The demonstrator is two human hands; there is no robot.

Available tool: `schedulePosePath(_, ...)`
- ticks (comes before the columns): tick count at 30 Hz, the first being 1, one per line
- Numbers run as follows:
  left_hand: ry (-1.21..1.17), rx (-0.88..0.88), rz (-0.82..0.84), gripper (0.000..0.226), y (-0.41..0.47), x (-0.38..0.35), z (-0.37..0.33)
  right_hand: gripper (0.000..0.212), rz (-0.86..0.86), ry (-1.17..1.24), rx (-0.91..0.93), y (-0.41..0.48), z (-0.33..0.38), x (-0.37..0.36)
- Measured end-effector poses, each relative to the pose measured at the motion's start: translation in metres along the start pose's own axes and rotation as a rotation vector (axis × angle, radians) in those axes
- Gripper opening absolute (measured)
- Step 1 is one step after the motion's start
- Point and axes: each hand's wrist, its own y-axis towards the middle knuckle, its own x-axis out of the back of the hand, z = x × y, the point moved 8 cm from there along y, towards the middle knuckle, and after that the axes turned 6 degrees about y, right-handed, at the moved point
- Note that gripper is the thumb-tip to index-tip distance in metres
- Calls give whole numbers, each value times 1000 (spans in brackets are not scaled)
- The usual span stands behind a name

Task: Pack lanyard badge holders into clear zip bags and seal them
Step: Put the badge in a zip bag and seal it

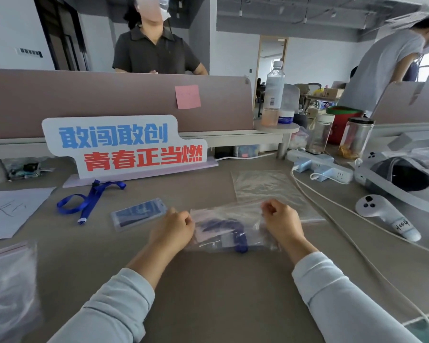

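Note:
A clear zip bag (229, 220) lies on the grey desk in front of me, with a blue lanyard and badge holder (229, 231) inside it. My left hand (175, 227) pinches the bag's left top corner. My right hand (281, 222) pinches the right part of the zip edge. A second badge holder (138, 214) lies flat to the left of the bag. Its loose blue lanyard (89, 200) lies further left. An empty clear zip bag (263, 185) lies just behind the one I hold.
A filled zip bag (9, 280) lies at the near left and a paper sheet (8, 209) behind it. A slogan sign (124, 147) stands at the back. To the right are a white cable (332, 233), a controller (384, 215), a headset (401, 179), a power strip (320, 165) and bottles.

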Motion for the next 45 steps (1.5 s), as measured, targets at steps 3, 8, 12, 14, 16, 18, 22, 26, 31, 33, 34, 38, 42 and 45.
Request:
schedulePosePath(3,-12,118,20,40,0,4,2,33,68,-77,8,-6,5,-7)
schedulePosePath(8,-97,212,181,79,1,-12,-2,73,95,-225,-160,-18,0,-8)
schedulePosePath(12,-281,221,199,79,-4,-13,-6,74,108,-140,-193,-22,-1,-11)
schedulePosePath(14,-367,219,189,73,-9,-11,-6,70,115,-40,-174,-23,0,-15)
schedulePosePath(16,-462,208,139,69,-15,-5,-4,61,133,65,-130,-27,6,-19)
schedulePosePath(18,-556,180,57,62,-22,5,-3,49,141,121,-50,-30,15,-22)
schedulePosePath(22,-605,154,-61,53,-42,32,9,25,137,235,87,-42,47,-29)
schedulePosePath(26,-609,205,-234,34,-71,80,46,14,209,394,176,-66,97,-56)
schedulePosePath(31,-391,285,-443,17,-122,151,121,12,361,465,301,-106,177,-114)
schedulePosePath(33,-321,353,-482,17,-144,171,157,16,445,427,341,-127,206,-143)
schedulePosePath(34,-286,391,-487,18,-155,178,173,16,492,431,337,-137,218,-158)
schedulePosePath(38,-170,539,-475,23,-194,195,231,19,622,363,370,-174,253,-216)
schedulePosePath(42,-143,657,-465,23,-222,200,272,22,722,394,388,-201,276,-253)
schedulePosePath(45,-99,702,-461,23,-234,200,289,34,772,330,440,-212,286,-272)
